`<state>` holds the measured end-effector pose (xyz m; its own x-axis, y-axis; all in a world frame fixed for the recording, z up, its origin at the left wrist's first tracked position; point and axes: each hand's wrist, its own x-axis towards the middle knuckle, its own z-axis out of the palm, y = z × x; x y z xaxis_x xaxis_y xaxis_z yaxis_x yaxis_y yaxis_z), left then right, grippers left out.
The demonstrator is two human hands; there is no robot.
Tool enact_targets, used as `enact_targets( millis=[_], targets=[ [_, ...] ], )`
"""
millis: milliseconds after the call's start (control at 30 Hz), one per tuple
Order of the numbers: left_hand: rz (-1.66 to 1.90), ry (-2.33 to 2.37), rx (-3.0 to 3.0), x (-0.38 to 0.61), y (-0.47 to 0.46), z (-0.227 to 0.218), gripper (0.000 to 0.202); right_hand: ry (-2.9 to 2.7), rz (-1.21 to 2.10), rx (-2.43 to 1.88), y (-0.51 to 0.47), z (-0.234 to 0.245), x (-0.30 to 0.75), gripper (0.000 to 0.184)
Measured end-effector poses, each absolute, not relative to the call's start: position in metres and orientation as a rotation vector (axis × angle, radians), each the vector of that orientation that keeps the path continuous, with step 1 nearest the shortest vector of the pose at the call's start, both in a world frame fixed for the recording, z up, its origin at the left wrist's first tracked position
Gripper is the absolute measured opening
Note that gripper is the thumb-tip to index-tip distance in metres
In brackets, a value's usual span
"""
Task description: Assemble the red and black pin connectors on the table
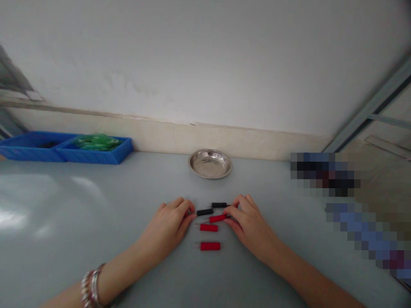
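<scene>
Nearest, two short red plastic plugs [210,246] lie untouched on the grey surface [96,205]; left hand [168,229] pinches a black plug [204,211], right hand [248,222] a third red plug [217,218]; the far steel dish [209,164] holds none.

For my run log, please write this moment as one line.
left hand: touches black plug | right hand: touches red plug | dish: behind, apart
</scene>
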<state>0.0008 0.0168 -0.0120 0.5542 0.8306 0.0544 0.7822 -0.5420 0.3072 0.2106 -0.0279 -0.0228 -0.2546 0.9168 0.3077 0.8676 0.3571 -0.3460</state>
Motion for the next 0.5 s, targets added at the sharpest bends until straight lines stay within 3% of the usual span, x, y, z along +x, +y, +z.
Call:
enact_targets(
  millis=[500],
  targets=[
    [0.325,1.262,2.604,0.0016,0.0155,-0.0137,0.021,-2.153,0.185,-1.429,-0.0329,-0.0237,0.2080,0.009]
  ],
)
